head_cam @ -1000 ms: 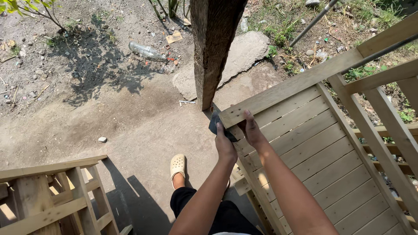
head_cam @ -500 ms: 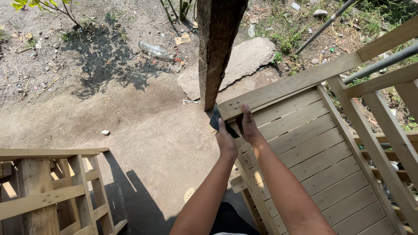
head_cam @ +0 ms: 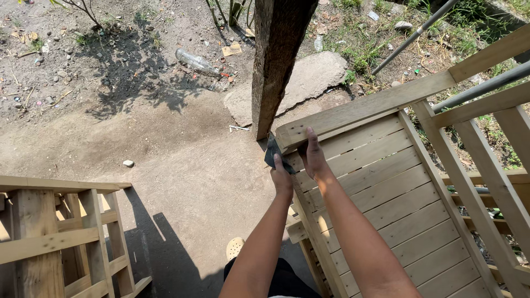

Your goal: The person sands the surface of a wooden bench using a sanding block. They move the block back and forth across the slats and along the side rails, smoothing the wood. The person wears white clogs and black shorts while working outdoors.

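Both hands are up at the corner of a pale slatted wooden frame (head_cam: 381,182), right where its top rail meets the side edge. The left hand (head_cam: 282,175) is closed around a dark piece of sandpaper (head_cam: 272,150), pressing it against the outer edge of the frame's corner; the sheet sticks up and out past the fingers, just beside the foot of the rough dark post (head_cam: 279,60). The right hand (head_cam: 312,154) is laid on the slats just under the top rail, fingers stretched up toward the rail, thumb tucked toward the left hand; it grasps nothing, it simply braces on the wood. The 2 hands are close together, nearly touching.

Behind the post lies a flat grey stone (head_cam: 309,80) on the dirt, and farther back a clear plastic bottle (head_cam: 194,62) lies on its side among litter and shadows. A metal pipe (head_cam: 411,37) slants across the grass at upper right. At lower left stands another wooden frame (head_cam: 61,232), casting a shadow over the packed dirt ground (head_cam: 165,149). A pale shoe (head_cam: 235,247) peeks out below the left forearm.
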Available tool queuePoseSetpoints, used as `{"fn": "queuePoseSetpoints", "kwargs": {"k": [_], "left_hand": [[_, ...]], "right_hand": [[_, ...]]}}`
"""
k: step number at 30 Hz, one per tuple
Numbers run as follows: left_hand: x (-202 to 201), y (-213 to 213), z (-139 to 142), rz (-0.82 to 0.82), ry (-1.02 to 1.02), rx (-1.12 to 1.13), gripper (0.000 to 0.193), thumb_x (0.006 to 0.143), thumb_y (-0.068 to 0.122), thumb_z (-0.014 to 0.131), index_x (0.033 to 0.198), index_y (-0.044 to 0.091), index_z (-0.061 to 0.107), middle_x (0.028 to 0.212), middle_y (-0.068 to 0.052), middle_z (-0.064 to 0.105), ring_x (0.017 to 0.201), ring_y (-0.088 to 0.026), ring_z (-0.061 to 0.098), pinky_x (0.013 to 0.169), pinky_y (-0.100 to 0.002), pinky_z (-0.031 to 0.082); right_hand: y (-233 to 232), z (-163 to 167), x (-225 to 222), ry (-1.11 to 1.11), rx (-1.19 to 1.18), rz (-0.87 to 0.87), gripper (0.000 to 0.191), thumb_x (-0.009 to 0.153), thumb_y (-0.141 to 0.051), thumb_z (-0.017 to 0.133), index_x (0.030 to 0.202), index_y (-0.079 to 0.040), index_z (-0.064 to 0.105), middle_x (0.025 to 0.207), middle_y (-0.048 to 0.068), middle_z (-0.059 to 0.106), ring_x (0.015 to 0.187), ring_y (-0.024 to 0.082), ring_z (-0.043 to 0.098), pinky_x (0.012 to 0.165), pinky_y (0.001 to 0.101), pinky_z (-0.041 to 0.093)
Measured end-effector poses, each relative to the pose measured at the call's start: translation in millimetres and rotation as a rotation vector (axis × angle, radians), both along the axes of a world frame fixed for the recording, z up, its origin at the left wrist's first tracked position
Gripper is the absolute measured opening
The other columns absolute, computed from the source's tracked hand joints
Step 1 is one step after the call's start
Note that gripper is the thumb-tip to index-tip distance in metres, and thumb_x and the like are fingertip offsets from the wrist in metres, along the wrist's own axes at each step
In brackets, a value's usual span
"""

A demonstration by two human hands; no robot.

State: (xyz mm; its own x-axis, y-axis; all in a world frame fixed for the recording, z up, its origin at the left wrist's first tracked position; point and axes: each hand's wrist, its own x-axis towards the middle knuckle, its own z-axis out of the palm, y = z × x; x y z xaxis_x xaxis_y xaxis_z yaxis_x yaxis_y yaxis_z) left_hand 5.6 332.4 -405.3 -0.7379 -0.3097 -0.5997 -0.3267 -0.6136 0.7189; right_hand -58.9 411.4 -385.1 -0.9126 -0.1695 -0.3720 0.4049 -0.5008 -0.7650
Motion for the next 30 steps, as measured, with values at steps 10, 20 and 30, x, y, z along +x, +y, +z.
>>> {"fn": "queuePoseSetpoints", "kwargs": {"k": [10,20,30], "left_hand": [[-7.3,-4.1,2.3,0.129,0.275,0.051,0.052,0.106,0.038,0.051,0.133,-0.005,0.057,0.127,-0.011,0.065,0.113,-0.018,0.061,0.100,-0.032,0.048],[1.9,0.4,4.7,0.132,0.257,0.048,0.050,0.104,0.038,0.052,0.136,0.000,0.054,0.131,-0.007,0.064,0.119,-0.016,0.061,0.103,-0.030,0.047],[-2.1,1.9,12.9,0.069,0.172,0.000,0.056,0.104,0.045,0.049,0.129,-0.004,0.061,0.124,-0.009,0.069,0.111,-0.016,0.064,0.098,-0.031,0.048]], "right_hand": [[4.1,-2.3,-1.3,-0.024,0.032,0.015,0.077,0.093,-0.065,0.056,0.142,-0.004,0.053,0.134,0.008,0.064,0.122,0.021,0.060,0.110,0.0360,0.044],[8.5,-2.8,3.5,0.030,0.046,0.056,0.085,0.093,-0.068,0.057,0.147,-0.003,0.047,0.141,0.008,0.058,0.130,0.020,0.054,0.115,0.0362,0.039],[6.7,-9.8,-4.0,0.032,0.053,0.058,0.087,0.092,-0.071,0.054,0.148,-0.006,0.046,0.144,0.007,0.057,0.132,0.021,0.054,0.116,0.0367,0.039]]}}
